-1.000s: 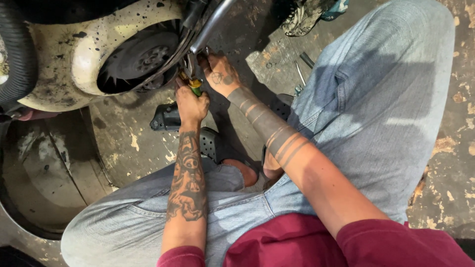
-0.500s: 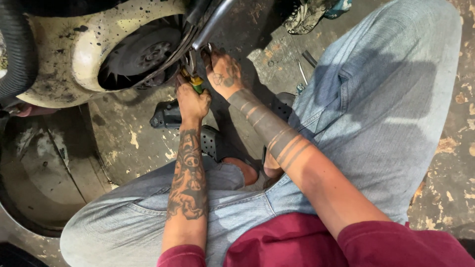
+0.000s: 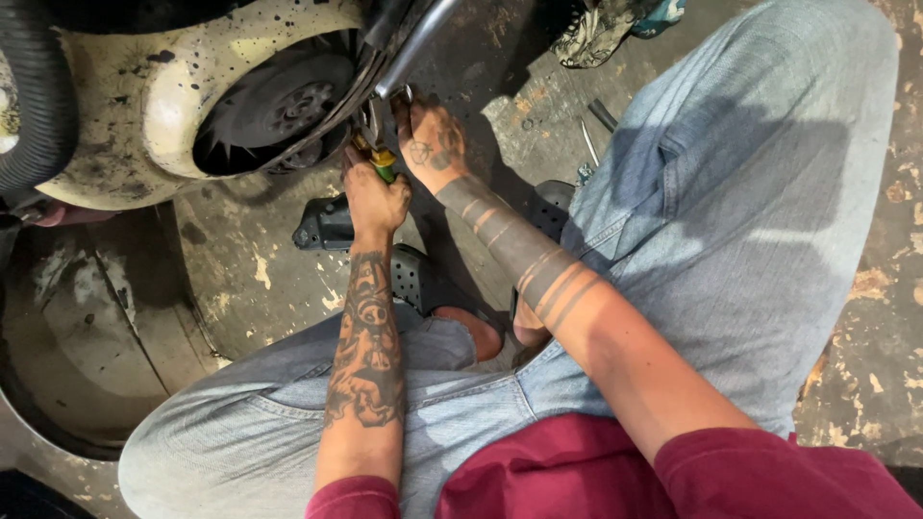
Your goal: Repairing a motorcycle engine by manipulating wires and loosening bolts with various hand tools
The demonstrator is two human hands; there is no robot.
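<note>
In the head view, upper centre of the frame, the left hand (image 3: 373,200) is clenched round a green-and-yellow-handled tool (image 3: 382,163) — its tip against the cream, oil-spattered metal scooter casing (image 3: 183,77). The right hand (image 3: 431,144), just beside it, curls around the shiny metal tube (image 3: 415,46) — directly above the tool.
</note>
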